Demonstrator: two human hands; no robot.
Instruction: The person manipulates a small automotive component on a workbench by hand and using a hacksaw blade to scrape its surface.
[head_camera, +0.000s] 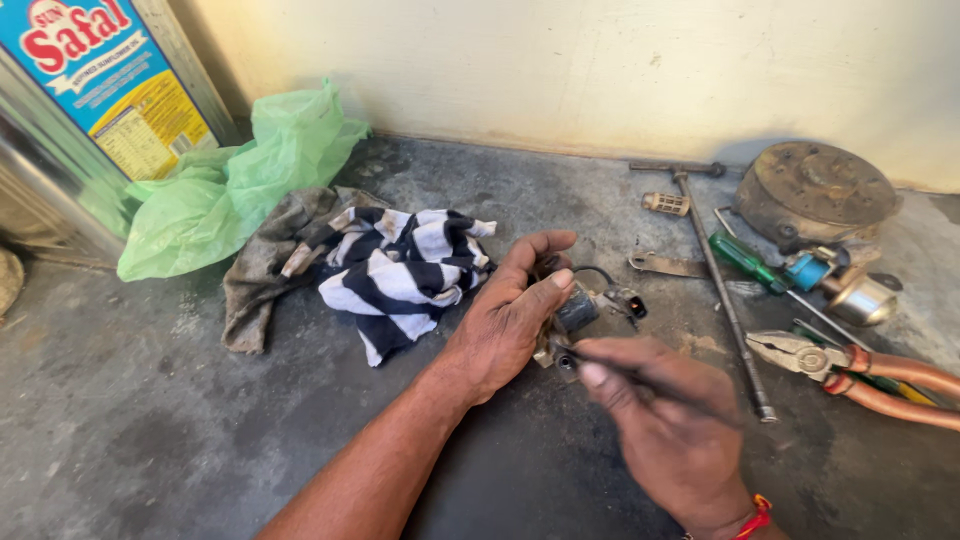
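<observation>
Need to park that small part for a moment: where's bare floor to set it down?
Bare floor lies below the striped cloth and left of the left hand, and between the cloth and the long T-bar. Right of the bar it is crowded: pliers, green screwdriver, round metal housing.

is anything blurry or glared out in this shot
Head view: the right hand and the thin tool it holds are motion-blurred; the left hand and striped cloth look sharper; the wall is brightly lit, slightly washed out.
</observation>
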